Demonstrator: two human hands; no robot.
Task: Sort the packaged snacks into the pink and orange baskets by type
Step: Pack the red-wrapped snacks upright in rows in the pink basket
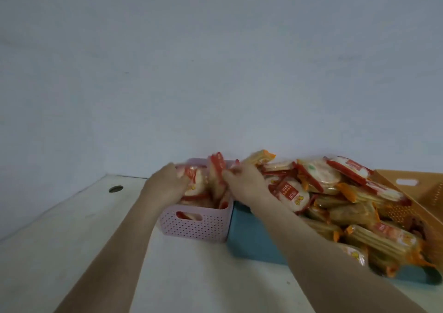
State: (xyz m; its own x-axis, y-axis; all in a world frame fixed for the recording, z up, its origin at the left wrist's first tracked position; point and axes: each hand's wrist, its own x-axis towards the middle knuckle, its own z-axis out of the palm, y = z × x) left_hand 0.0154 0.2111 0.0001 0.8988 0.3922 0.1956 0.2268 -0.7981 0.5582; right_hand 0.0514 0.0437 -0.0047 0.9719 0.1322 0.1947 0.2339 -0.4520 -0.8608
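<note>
- Logged red-edged packets (215,176) standing on edge inside the pink basket (191,226), long axis running away from the camera, flat faces turned left and right.
- Found right hand (243,184) just right of that stack, fingers (227,174) curled and pinching its top edge. Too blurred to count packets.
- Found left hand (167,183) on the opposite side, laid against packets lying in the basket. Cannot tell whether its fingers grip or merely steady.
- Judged step: seating the stack. Coming move hinges on stack sitting between both hands, left as backstop, right nearer for release and next reach.
- Placed mixed pile (335,200) in blue bin (254,236) immediately right of right hand, with orange basket (422,188) beyond at far right of bench (72,216).
- Risk: upright packets toppling on release.
</note>
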